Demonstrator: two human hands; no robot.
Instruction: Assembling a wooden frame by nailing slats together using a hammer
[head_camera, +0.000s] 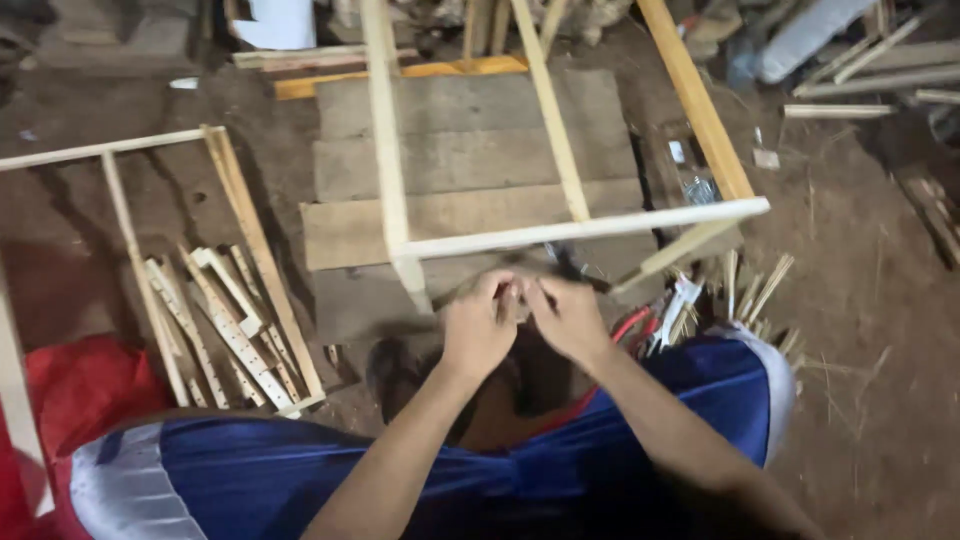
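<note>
My left hand (478, 328) and my right hand (568, 318) meet fingertip to fingertip just below the near rail of a pale wooden frame (580, 228). Both pinch something very small between them, too small and blurred to identify. The frame rests on a stack of grey planks (470, 150), with a thin cross slat (548, 110) and a yellower side rail (695, 100) running away from me. My knees in blue shorts (700, 390) are under my forearms.
A second wooden frame (245, 215) lies on the dirt floor at left, with several perforated wooden strips (225, 325) inside it. Thin sticks (755, 290) are scattered at right by a red cable (630, 322). Red cloth (70, 390) is at lower left, lumber at the top.
</note>
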